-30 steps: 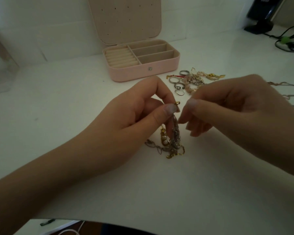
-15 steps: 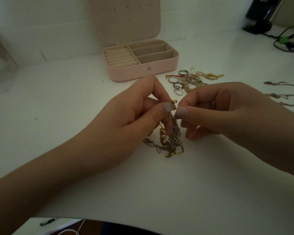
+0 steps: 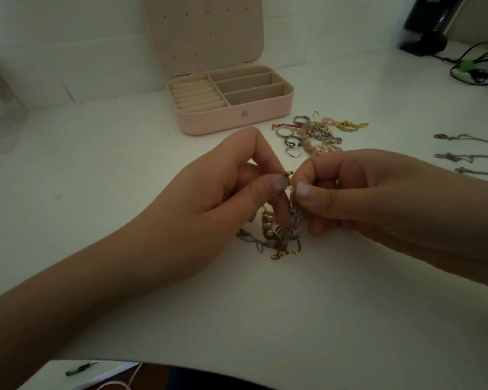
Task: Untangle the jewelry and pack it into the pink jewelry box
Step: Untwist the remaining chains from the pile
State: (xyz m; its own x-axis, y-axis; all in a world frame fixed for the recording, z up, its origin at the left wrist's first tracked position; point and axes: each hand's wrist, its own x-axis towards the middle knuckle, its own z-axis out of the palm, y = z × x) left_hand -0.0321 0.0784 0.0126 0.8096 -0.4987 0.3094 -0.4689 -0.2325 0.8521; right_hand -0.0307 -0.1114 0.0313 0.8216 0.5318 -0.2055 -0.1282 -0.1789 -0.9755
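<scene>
Both hands up close over the white tabletop (image 3: 96,192), pinching the top of a knotted clump of gold and silver chains with pearl beads (image 3: 279,235). Left hand (image 3: 209,209) gripping thumb-to-forefinger near a gold clasp, right hand (image 3: 378,198) pinching just beside it, probably to tease one strand loose while the rest dangles onto the table. Open pink jewelry box (image 3: 231,122) well behind, compartments apparently bare. Beside it, one loose pile of rings and beaded pieces (image 3: 313,133), roughly four rings. Three thin chains (image 3: 468,157) laid apart at right, presumably already freed.
</scene>
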